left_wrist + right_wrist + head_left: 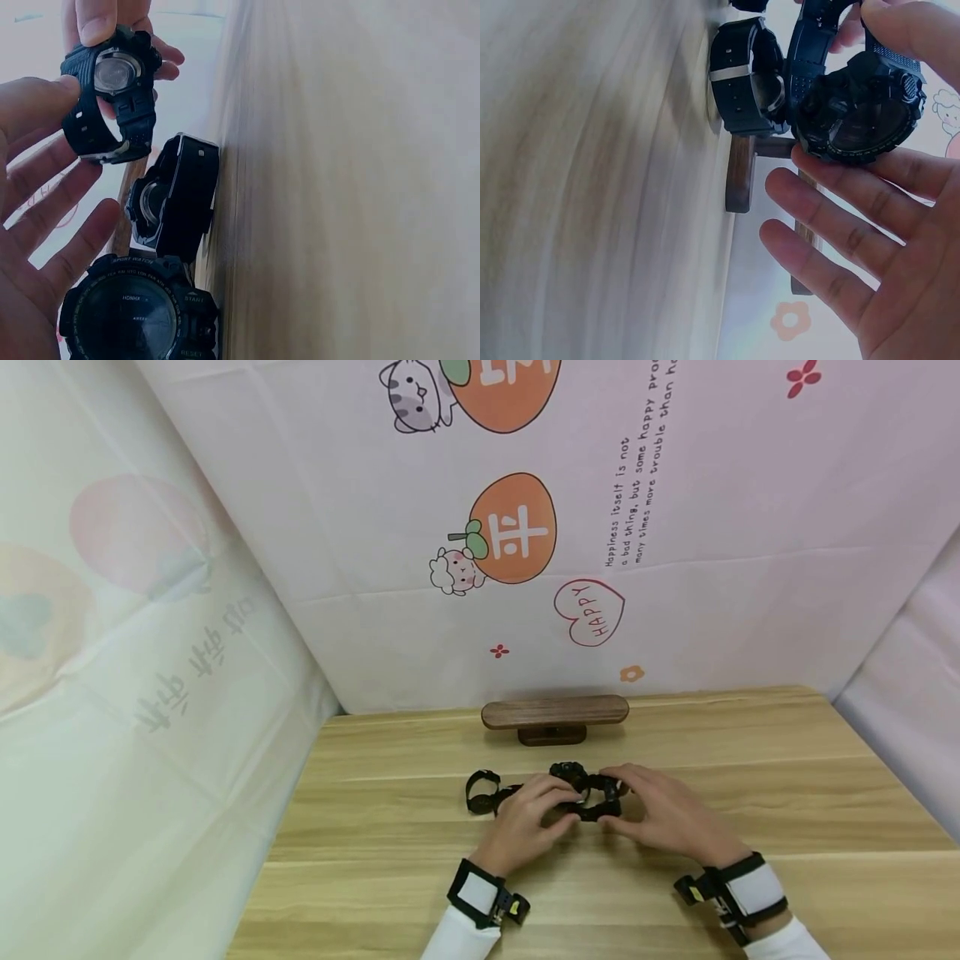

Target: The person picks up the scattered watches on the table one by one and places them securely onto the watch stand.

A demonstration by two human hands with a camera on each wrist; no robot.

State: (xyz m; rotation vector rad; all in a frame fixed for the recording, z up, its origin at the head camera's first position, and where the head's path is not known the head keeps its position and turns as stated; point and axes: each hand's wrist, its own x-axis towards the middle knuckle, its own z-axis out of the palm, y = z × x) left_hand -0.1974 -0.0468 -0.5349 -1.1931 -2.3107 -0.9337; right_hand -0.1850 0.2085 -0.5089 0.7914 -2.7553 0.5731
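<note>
Both hands hold one black digital wristwatch [588,812], its strap closed in a loop. In the left wrist view the silver back of this wristwatch [114,73] faces the camera. My left hand [528,818] has its thumb on the strap and a fingertip at the buckle. My right hand [671,814] grips the case between thumb and fingers; the right wrist view shows the round dial [874,124]. Beside it another black watch [191,195] stands on edge. A third watch [480,804] sits left of my left hand, its strap looped. The left hand partly hides dark straps behind it.
A dark wooden stand [555,712] with a rounded bar is at the table's back edge. The wood-grain table [360,843] meets a white printed cloth [375,635] behind, with more cloth hanging on both sides. Black camera bands [477,893] are strapped on both wrists.
</note>
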